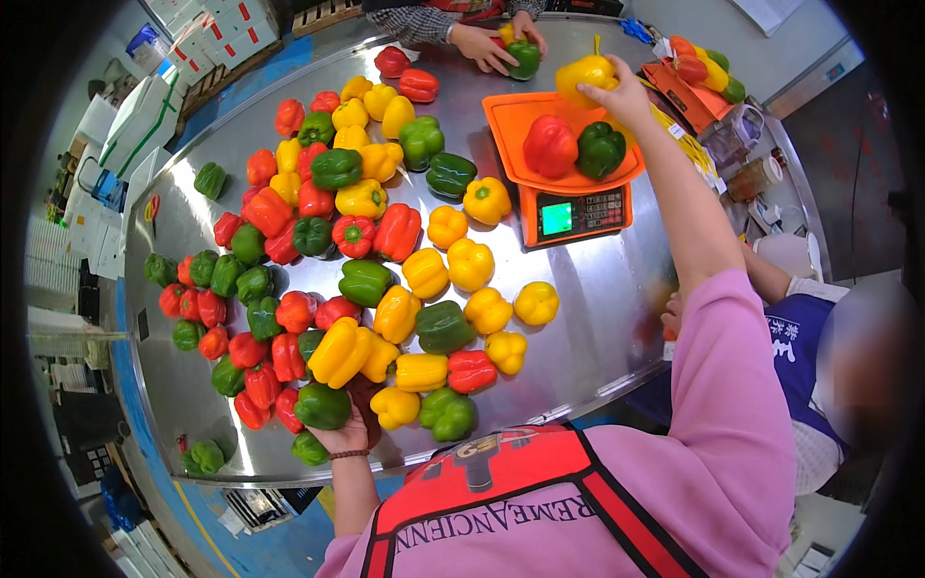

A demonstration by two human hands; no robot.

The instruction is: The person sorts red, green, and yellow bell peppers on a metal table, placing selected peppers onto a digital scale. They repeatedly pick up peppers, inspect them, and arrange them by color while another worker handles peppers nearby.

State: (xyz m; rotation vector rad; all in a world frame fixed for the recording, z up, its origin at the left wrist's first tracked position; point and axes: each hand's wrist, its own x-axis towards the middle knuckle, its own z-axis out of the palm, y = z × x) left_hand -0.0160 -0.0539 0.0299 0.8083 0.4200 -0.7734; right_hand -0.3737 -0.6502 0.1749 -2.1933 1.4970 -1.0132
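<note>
My right hand (623,95) grips a yellow bell pepper (584,75) over the far edge of an orange weighing tray (506,137). In that tray lie a red bell pepper (550,147) and a green bell pepper (601,150); part of something yellow shows behind the green one. The tray sits on an orange digital scale (578,214) with a lit green display. At the table's near side my left hand (348,432), a beaded bracelet on its wrist, holds a dark green bell pepper (322,406). Its fingers are partly hidden.
Several loose red, yellow and green peppers (425,273) cover much of the steel table (592,311). Opposite, another person's hands (488,49) hold peppers. A second person (795,354) is close on my right. Packed peppers (704,68), a jar (751,180) and scissors (152,209) lie toward the edges.
</note>
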